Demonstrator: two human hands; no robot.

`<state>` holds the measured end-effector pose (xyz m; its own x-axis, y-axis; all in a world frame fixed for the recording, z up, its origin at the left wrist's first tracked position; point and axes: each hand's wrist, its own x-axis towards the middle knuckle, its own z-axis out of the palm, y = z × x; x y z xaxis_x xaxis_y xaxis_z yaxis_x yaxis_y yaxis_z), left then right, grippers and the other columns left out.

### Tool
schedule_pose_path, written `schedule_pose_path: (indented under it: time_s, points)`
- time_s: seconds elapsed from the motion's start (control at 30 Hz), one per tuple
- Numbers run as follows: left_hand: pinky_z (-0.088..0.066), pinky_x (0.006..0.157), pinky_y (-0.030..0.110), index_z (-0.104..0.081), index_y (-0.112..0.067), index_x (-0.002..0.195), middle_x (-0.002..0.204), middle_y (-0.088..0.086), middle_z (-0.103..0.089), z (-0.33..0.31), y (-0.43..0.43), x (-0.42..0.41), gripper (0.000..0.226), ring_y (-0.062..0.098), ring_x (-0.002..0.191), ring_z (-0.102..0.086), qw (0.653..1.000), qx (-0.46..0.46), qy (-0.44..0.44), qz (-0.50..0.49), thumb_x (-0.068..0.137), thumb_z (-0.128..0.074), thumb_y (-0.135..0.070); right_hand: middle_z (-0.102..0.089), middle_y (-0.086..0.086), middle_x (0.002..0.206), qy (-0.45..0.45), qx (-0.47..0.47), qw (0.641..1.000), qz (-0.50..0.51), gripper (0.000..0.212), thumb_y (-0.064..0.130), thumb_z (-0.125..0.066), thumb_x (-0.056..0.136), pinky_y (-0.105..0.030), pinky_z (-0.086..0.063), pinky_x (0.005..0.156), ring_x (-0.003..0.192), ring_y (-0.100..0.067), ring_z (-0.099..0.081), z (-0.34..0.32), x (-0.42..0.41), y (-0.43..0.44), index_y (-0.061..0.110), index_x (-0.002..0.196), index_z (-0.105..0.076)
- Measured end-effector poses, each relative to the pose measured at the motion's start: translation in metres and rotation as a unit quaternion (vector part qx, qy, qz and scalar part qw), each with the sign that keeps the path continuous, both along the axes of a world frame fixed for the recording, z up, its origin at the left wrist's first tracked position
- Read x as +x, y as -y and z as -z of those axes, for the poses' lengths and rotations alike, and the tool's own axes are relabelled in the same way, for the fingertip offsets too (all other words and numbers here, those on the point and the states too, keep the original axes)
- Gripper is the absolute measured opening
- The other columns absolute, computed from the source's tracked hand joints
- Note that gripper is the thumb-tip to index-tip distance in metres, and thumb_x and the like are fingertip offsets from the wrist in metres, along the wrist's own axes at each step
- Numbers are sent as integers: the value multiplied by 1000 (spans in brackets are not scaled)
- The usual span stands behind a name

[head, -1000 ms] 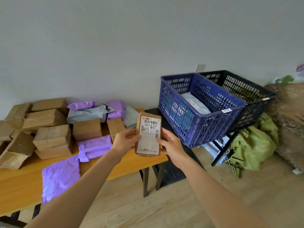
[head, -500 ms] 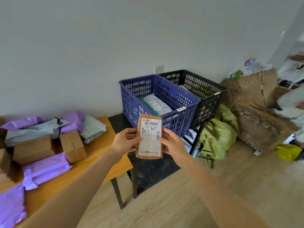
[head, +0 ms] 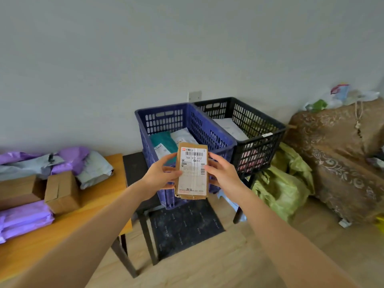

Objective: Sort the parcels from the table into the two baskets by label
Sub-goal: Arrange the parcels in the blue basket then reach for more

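Observation:
A small brown cardboard parcel [head: 192, 173] with a white barcode label facing me is held upright in front of the blue basket [head: 205, 127]. My left hand [head: 160, 173] grips its left edge and my right hand [head: 221, 170] grips its right edge. The blue basket holds a teal mailer and a white mailer. Beside it on the right, the black basket [head: 255, 121] holds a white mailer. Both baskets stand on a low black stand. More parcels lie on the wooden table [head: 99, 196] at the left.
On the table lie brown boxes [head: 61, 191], purple mailers [head: 22, 219] and grey mailers [head: 93, 169]. Green bags [head: 280, 190] sit on the floor right of the stand. A brown patterned sofa [head: 340, 154] fills the right side. A dark mat lies under the stand.
My view has swung to the right, so the baskets now sit in the centre and less of the table shows. Both hands kept hold of the parcel and brought it in front of the blue basket.

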<state>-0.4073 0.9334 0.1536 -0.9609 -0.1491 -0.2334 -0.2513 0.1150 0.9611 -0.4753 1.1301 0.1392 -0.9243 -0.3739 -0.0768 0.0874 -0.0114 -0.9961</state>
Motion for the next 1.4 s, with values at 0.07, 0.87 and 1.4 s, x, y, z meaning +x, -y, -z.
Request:
schedule_pose_path:
  time_s: [0.07, 0.87, 1.4]
  points:
    - [-58, 82, 46, -42, -38, 134, 112, 8, -66, -8, -3, -15, 60, 23, 100, -68, 1000, 3, -7, -10, 89, -66, -8, -67, 2, 116, 2, -5, 1000, -24, 42, 4, -58, 94, -26, -56, 68, 99, -12, -67, -7, -21, -5, 24, 131, -53]
    - [-58, 84, 36, -38, -29, 142, 119, -3, -56, -18, 89, -205, 65, 15, 105, -61, 974, -202, -100, -22, 89, -64, -4, -72, -9, 110, 28, 73, 992, -101, 51, 6, -67, 88, -45, -58, 84, 96, -25, -71, -28, -240, 96, 28, 131, -51]
    - [-18, 118, 37, -28, -39, 149, 162, -6, -12, 52, 109, -234, 56, 18, 148, -13, 719, -593, 26, 361, 98, -52, -33, -69, -15, 112, 180, 251, 898, -312, 67, 2, -70, 85, -49, -55, 90, 96, -35, -69, 81, -312, 148, 32, 138, -43]
